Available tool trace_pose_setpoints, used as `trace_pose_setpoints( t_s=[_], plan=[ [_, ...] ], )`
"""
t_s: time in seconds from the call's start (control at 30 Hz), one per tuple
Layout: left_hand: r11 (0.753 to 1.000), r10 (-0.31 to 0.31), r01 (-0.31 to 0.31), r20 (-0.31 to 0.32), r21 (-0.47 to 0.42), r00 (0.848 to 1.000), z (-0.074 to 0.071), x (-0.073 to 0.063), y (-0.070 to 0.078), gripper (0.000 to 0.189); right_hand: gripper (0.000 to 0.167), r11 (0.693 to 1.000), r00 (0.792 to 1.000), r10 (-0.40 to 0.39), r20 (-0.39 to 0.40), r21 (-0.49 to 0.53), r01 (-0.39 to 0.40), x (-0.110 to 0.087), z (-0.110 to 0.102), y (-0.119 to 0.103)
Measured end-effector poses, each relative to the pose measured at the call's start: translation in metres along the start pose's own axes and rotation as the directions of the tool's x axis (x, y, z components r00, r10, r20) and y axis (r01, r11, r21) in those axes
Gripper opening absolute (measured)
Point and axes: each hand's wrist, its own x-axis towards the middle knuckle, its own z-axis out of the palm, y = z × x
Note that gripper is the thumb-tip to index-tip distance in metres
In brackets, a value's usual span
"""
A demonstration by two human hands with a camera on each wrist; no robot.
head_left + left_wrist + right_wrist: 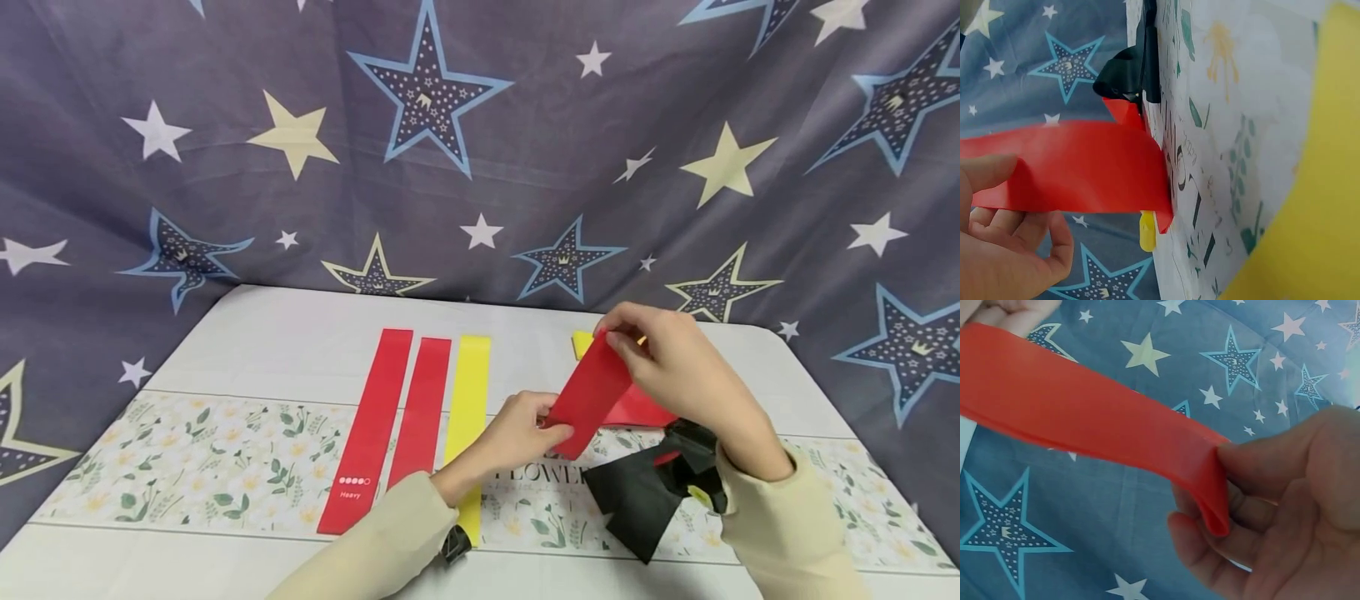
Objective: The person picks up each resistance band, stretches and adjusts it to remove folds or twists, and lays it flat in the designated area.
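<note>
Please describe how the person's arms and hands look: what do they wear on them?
Both arms are covered by long beige sleeves with ribbed cuffs that end at the wrists. The left hand and the right hand are bare: no gloves, and no rings show. A small dark device sits under the left cuff.

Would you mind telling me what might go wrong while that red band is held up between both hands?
The red band is pinched only at its ends by the left hand and right hand; it might slip or snap back. Lowered carelessly, it could disturb the neat row beside the yellow band.
</note>
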Motion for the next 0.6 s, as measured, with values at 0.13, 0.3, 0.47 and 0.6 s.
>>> trace_pose_setpoints(
  t_s=[0.13, 0.3, 0.47, 0.6],
  plan=[
    [1.0, -0.022, 0.022, -0.009, 0.004, 1.0, -0.003, -0.002, -0.003, 0.023, 0.012, 1.0, 0.999, -0.003, -0.039, -0.019, 0.002, 0.004, -0.008, -0.002],
    [0.999, -0.04, 0.04, -0.009, 0.026, 0.999, -0.007, -0.006, -0.008, 0.023, 0.013, 0.999, 0.996, -0.012, -0.086, -0.031, 0.01, 0.009, -0.017, -0.004],
    [0.997, -0.052, 0.052, -0.001, 0.052, 0.999, -0.011, -0.01, -0.012, 0.02, 0.015, 0.999, 0.994, -0.018, -0.111, -0.033, 0.014, 0.015, -0.02, -0.003],
    [0.995, -0.062, 0.063, -0.01, 0.072, 0.998, -0.016, -0.014, -0.015, 0.018, 0.014, 0.999, 0.991, -0.006, -0.137, -0.045, -0.001, 0.018, -0.024, -0.001]
  ],
)
